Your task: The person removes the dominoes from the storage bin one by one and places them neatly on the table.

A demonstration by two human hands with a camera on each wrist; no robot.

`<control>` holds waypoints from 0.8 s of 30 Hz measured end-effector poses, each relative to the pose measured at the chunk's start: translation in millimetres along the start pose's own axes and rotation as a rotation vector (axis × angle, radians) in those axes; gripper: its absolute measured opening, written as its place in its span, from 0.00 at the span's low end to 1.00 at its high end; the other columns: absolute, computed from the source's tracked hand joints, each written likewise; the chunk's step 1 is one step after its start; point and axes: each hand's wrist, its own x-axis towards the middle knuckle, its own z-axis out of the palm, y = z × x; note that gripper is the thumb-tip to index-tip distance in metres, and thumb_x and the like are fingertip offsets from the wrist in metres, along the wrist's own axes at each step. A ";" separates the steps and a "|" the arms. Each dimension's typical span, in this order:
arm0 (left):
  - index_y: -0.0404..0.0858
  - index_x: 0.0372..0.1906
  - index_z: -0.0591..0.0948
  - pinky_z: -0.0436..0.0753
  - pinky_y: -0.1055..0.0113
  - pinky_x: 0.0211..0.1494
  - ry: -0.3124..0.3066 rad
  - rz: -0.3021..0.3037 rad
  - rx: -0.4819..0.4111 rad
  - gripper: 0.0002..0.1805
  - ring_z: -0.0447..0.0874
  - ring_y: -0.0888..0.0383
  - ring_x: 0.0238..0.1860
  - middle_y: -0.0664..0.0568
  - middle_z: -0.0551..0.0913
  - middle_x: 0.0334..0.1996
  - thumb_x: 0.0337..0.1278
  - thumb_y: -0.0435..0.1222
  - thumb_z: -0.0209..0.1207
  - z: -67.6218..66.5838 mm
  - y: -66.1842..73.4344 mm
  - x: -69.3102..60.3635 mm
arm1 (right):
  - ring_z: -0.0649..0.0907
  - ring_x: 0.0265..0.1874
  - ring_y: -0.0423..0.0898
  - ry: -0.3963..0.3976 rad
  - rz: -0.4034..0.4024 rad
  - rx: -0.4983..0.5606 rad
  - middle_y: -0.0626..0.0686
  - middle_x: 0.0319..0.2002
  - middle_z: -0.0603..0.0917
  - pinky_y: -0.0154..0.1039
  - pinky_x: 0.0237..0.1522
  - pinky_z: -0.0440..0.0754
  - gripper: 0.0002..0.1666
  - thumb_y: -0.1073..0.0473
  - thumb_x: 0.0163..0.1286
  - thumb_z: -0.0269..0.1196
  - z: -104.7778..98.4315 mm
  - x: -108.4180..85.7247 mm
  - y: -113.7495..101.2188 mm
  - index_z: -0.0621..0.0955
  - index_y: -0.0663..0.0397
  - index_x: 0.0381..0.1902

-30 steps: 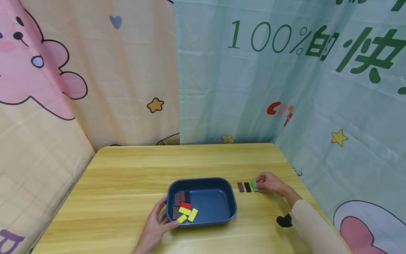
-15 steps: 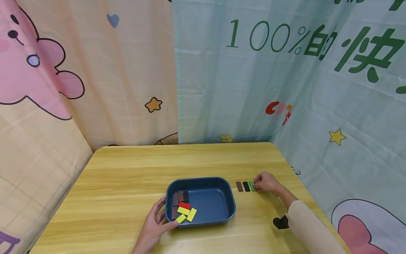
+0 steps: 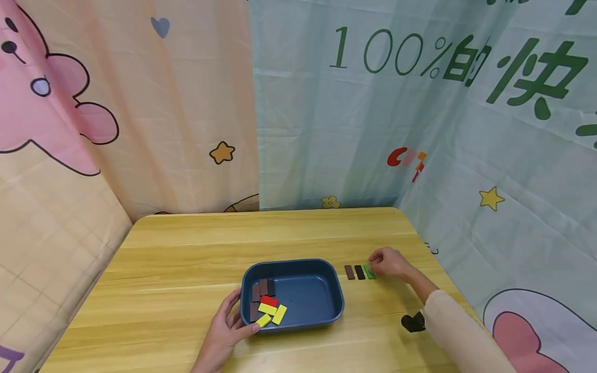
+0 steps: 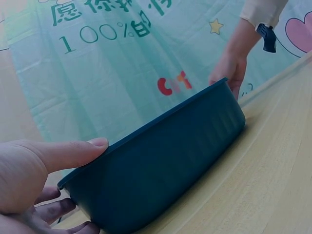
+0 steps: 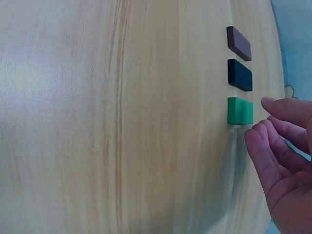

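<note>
right hand [image 3: 392, 263] has come off the green block [image 5: 240, 111], its fingers [image 5: 260, 153] slightly parted; left hand [image 3: 223, 330] grips the blue tray [image 3: 310, 300], presumably to keep it steady.

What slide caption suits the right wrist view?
Green block, black block and brown block in a row on a wood-grain table, right hand beside the green.

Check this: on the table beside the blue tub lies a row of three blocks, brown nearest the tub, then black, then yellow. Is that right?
Not quite: the last block is green, not yellow, as the right wrist view shows. The rest holds: beside the blue tub on the table, brown block first, then black block.
</note>
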 end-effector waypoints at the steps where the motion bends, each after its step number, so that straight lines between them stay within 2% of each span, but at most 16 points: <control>1: 0.37 0.79 0.59 0.77 0.58 0.65 0.000 0.001 0.006 0.53 0.65 0.35 0.73 0.35 0.62 0.76 0.49 0.23 0.75 0.0 0.1 0.1 | 0.81 0.34 0.47 -0.011 -0.003 0.016 0.53 0.36 0.83 0.40 0.36 0.84 0.16 0.66 0.64 0.72 -0.6 0.2 -1.2 0.84 0.68 0.47; 12: 0.37 0.79 0.58 0.78 0.57 0.64 -0.004 0.002 0.035 0.53 0.66 0.33 0.72 0.33 0.59 0.77 0.49 0.23 0.76 -0.4 0.5 1.6 | 0.84 0.41 0.49 -0.110 -0.160 0.030 0.54 0.41 0.85 0.43 0.43 0.86 0.18 0.65 0.66 0.71 0.6 7.8 -24.1 0.83 0.71 0.51; 19: 0.38 0.79 0.60 0.79 0.57 0.64 -0.008 0.014 0.037 0.53 0.68 0.34 0.71 0.33 0.58 0.78 0.49 0.24 0.76 -1.9 -0.6 2.1 | 0.85 0.40 0.48 -0.148 -0.258 0.060 0.54 0.40 0.84 0.43 0.44 0.86 0.17 0.67 0.67 0.71 9.2 14.6 -41.4 0.82 0.72 0.50; 24: 0.37 0.79 0.60 0.79 0.57 0.64 -0.011 0.013 0.042 0.53 0.69 0.34 0.70 0.33 0.58 0.77 0.48 0.23 0.76 -1.9 -0.8 3.1 | 0.85 0.39 0.47 -0.161 -0.290 0.076 0.54 0.40 0.84 0.42 0.44 0.86 0.15 0.68 0.68 0.70 15.3 18.2 -54.9 0.82 0.71 0.50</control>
